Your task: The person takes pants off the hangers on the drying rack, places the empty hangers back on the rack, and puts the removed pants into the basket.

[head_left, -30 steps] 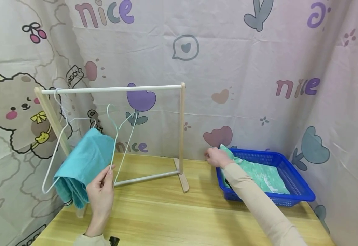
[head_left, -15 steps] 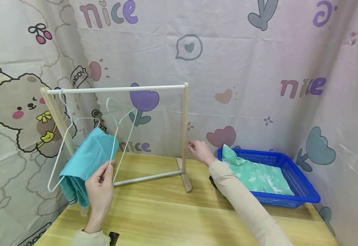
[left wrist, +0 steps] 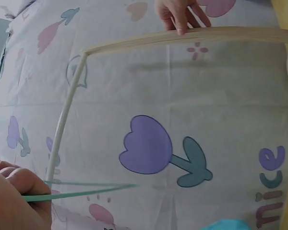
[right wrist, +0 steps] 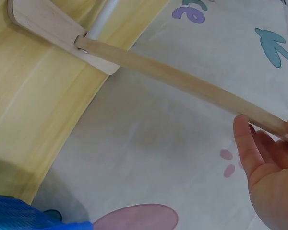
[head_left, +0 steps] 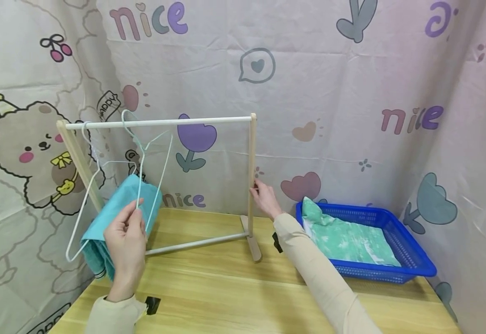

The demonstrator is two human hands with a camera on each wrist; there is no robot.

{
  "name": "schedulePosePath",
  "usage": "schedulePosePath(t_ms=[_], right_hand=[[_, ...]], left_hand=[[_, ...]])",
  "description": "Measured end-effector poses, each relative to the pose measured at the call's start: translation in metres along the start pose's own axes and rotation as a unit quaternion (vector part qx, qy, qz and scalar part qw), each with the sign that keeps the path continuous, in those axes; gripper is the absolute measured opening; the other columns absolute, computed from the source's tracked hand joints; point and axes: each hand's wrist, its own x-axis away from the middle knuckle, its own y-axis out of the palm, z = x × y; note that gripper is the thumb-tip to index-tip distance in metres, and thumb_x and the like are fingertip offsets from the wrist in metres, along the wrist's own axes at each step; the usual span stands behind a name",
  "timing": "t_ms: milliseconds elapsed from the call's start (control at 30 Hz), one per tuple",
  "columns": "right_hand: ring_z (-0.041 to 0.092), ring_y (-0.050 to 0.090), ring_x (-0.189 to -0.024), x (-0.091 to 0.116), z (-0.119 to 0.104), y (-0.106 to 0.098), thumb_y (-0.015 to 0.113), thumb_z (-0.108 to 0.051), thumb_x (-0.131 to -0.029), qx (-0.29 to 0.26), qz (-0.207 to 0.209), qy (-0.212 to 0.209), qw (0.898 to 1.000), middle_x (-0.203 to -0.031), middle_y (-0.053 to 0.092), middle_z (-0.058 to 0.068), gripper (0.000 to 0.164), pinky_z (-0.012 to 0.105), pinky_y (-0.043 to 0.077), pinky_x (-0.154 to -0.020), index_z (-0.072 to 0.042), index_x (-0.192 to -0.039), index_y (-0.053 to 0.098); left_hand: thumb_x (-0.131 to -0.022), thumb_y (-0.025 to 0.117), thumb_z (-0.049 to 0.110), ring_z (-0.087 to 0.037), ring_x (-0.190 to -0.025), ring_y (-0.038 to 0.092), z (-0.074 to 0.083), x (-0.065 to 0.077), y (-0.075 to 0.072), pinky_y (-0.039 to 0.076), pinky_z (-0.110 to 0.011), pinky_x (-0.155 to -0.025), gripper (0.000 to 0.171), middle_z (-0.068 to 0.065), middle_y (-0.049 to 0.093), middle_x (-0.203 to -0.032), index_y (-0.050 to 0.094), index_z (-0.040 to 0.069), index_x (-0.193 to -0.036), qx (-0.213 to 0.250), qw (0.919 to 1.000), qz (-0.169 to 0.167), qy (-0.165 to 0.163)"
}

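Note:
My left hand [head_left: 124,236] pinches a pale mint clothes hanger [head_left: 163,162] by its near side, with nothing hung on it. The hanger's hook overlaps the top rail [head_left: 193,121] of a small wooden clothes rack in the head view. My right hand [head_left: 265,197] holds the rack's right post [head_left: 252,162] with thumb and fingertips, about midway up. In the right wrist view its fingers [right wrist: 244,139] lie along the post's edge. A white hanger [head_left: 80,215] hangs at the rail's left end, with a folded turquoise garment [head_left: 119,208] over its lower bar.
A blue plastic basket [head_left: 418,265] stands on the table at the right, holding a folded green-and-white cloth [head_left: 355,241]. The rack's lower bar [head_left: 197,243] runs low over the wooden table [head_left: 209,287]. A printed curtain [head_left: 330,83] encloses the back and sides.
My left hand has raised the mint hanger and shifted it left, bringing its hook up to the rail. My right hand has moved left from the basket to the rack's post.

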Motion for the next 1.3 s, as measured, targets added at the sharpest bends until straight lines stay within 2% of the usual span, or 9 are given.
schedulePosePath(t_ms=[100,233,433,600,733,800,1033,1167,1300], right_hand=[[0.023,0.06,-0.094,-0.002,-0.002,-0.002,0.048,-0.015,-0.095,0.004,-0.001,-0.007,1.0,-0.106,0.062,0.013,0.029,0.032,0.049,-0.08,-0.003,-0.121,0.051],[0.024,0.06,-0.094,-0.002,-0.006,-0.002,0.045,-0.013,-0.096,0.007,-0.012,-0.02,1.0,-0.107,0.061,0.016,0.03,0.033,0.05,-0.079,-0.001,-0.123,0.047],[0.023,0.06,-0.084,-0.003,-0.009,-0.002,0.043,-0.011,-0.097,0.028,-0.015,-0.038,0.999,-0.095,0.061,0.014,0.023,0.032,0.05,-0.071,0.001,-0.116,0.048],[0.026,0.06,-0.086,-0.003,-0.009,-0.001,0.042,-0.01,-0.097,0.029,-0.017,-0.043,0.999,-0.097,0.061,0.016,0.024,0.033,0.05,-0.072,0.003,-0.116,0.047],[0.028,0.06,-0.093,-0.002,-0.008,0.0,0.041,-0.011,-0.097,0.026,-0.026,-0.037,0.999,-0.104,0.06,0.02,0.028,0.034,0.05,-0.077,0.004,-0.12,0.044],[0.028,0.06,-0.092,-0.002,-0.008,0.0,0.04,-0.012,-0.098,0.026,-0.025,-0.036,0.999,-0.103,0.06,0.019,0.027,0.035,0.05,-0.076,0.004,-0.119,0.044],[0.025,0.06,-0.085,-0.002,-0.007,0.001,0.04,-0.011,-0.098,0.037,-0.016,-0.039,0.998,-0.098,0.06,0.015,0.021,0.034,0.05,-0.071,0.0,-0.114,0.047],[0.026,0.06,-0.092,-0.001,-0.005,0.002,0.042,-0.01,-0.097,0.034,-0.018,-0.03,0.999,-0.104,0.06,0.017,0.028,0.034,0.05,-0.075,0.002,-0.122,0.043],[0.027,0.06,-0.095,0.0,-0.004,0.002,0.043,-0.01,-0.097,0.03,-0.021,-0.021,0.999,-0.108,0.059,0.018,0.033,0.034,0.05,-0.078,0.002,-0.127,0.039]], left_hand=[[-0.095,0.045,0.009,-0.012,-0.033,0.027,-0.001,-0.008,0.003,0.019,-0.028,-0.029,0.026,-0.006,0.039,-0.052,0.061,0.002,-0.113,0.04,0.999,-0.002,-0.018],[-0.095,0.043,0.008,-0.01,-0.034,0.028,-0.007,-0.013,0.009,0.019,-0.026,-0.03,0.028,-0.008,0.042,-0.058,0.058,0.002,-0.118,0.047,0.9982,-0.005,-0.037],[-0.093,0.043,0.002,-0.011,-0.045,0.041,-0.01,-0.01,0.019,0.033,-0.019,-0.037,0.038,-0.007,0.047,-0.065,0.05,0.01,-0.129,-0.006,0.9984,-0.022,-0.051],[-0.091,0.046,0.0,-0.015,-0.066,0.054,-0.011,-0.005,0.024,0.045,-0.018,-0.055,0.047,-0.01,0.054,-0.08,0.041,0.015,-0.135,-0.062,0.9953,-0.064,-0.037],[-0.092,0.047,0.006,-0.015,-0.079,0.053,-0.012,-0.001,0.022,0.042,-0.018,-0.067,0.045,-0.008,0.056,-0.09,0.039,0.014,-0.136,-0.12,0.9895,-0.076,-0.026],[-0.093,0.048,0.009,-0.015,-0.081,0.051,-0.013,0.0,0.02,0.041,-0.018,-0.07,0.045,-0.007,0.055,-0.093,0.039,0.015,-0.136,-0.132,0.988,-0.076,-0.027],[-0.093,0.048,0.014,-0.013,-0.084,0.05,-0.016,0.002,0.009,0.042,-0.017,-0.071,0.046,-0.003,0.053,-0.097,0.037,0.022,-0.137,-0.167,0.982,-0.083,-0.033],[-0.094,0.048,0.021,-0.012,-0.085,0.051,-0.018,0.0,0.001,0.041,-0.018,-0.071,0.043,-0.001,0.055,-0.098,0.039,0.024,-0.136,-0.194,0.9773,-0.082,-0.02],[-0.093,0.049,0.025,-0.011,-0.088,0.05,-0.02,-0.002,-0.008,0.04,-0.02,-0.072,0.042,0.001,0.057,-0.101,0.042,0.025,-0.134,-0.24,0.9672,-0.083,0.007]])
